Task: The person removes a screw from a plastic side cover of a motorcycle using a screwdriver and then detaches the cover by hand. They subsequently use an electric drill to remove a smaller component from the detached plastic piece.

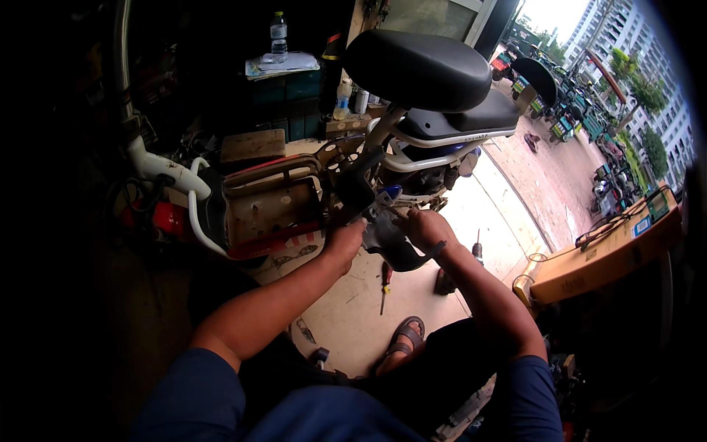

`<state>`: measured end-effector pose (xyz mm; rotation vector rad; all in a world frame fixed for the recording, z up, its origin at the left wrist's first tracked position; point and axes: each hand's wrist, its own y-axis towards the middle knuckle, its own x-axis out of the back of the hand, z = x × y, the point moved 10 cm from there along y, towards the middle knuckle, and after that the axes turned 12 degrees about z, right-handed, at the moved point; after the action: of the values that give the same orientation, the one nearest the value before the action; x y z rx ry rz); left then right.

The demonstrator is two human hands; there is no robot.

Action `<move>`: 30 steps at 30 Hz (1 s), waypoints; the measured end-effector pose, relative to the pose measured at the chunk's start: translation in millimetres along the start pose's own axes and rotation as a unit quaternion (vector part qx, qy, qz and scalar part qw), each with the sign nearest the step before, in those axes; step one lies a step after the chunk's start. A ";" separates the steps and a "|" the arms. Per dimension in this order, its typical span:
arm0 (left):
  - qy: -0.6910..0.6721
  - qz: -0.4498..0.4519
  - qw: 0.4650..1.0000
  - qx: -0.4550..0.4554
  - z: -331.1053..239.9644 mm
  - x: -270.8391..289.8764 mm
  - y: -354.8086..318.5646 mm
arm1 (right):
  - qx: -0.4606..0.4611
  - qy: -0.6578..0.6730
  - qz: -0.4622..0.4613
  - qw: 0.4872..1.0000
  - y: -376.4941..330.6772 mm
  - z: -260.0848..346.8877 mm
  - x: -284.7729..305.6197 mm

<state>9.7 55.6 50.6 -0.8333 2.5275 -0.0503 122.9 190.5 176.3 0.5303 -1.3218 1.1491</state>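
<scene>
In front of me stands an electric scooter with a black seat [420,70] tilted up on its post. Beneath it, my left hand [345,244] is closed at the left edge of a dark curved plastic cover [394,247], thumb on top. My right hand [428,227] is at the cover's right side with its fingers curled together; what they pinch is too small to make out. The cover curves below both hands, one end reaching my right wrist. A small blue part [390,193] shows just above the hands, under the seat post.
On the floor lie a red-handled screwdriver [385,278] and a drill-like tool [477,250]. A cardboard box [607,250] stands at right. The scooter's footwell [272,214] is at left. Behind are a water bottle [278,38] on papers and a wooden block [252,146].
</scene>
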 end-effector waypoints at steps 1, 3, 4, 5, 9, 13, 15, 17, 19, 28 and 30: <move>0.004 -0.007 1.000 0.001 -3.7 -3.6 -3.3 | 0.003 -0.002 -0.023 1.000 -2.0 -2.5 5.3; 0.012 -0.023 1.000 0.002 -10.6 -9.3 -11.9 | 0.011 -0.007 -0.068 0.998 -6.8 -10.8 14.7; 0.015 -0.023 1.000 0.002 -12.8 -9.3 -14.4 | 0.014 -0.023 -0.063 0.998 -6.8 -12.4 15.0; 0.018 -0.025 1.000 0.002 -14.8 -8.9 -17.1 | 0.009 0.022 -0.074 0.997 -8.1 -17.2 15.9; 0.002 -0.011 1.000 -0.001 -19.9 -12.5 -22.4 | -0.050 0.188 -0.051 0.980 -5.0 -80.4 -23.4; -0.067 0.013 0.997 0.037 -26.3 -20.4 -42.0 | -0.080 0.399 0.064 0.911 -24.3 -78.7 -53.5; -0.092 0.043 0.994 0.036 -27.0 -22.5 -48.0 | -0.073 0.506 0.105 0.853 -32.8 -68.1 -65.8; -0.141 0.086 0.985 0.048 -26.6 -32.9 -57.5 | -0.040 0.589 0.121 0.798 -44.3 -58.0 -73.9; -0.164 0.108 0.979 0.063 -26.0 -38.6 -68.0 | -0.025 0.617 0.102 0.780 -56.3 -48.6 -71.0; -0.096 0.241 0.954 0.150 -33.2 -51.0 -118.5 | -0.115 0.686 0.111 0.709 -114.3 -62.7 -63.2; -0.047 0.222 0.957 0.182 -26.1 -44.1 -134.1 | -0.135 0.661 0.129 0.727 -126.3 -68.2 -60.2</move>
<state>103.0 -31.4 116.5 -0.1159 2.4466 -0.3091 273.9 177.3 140.8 -0.6856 -0.2356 1.1094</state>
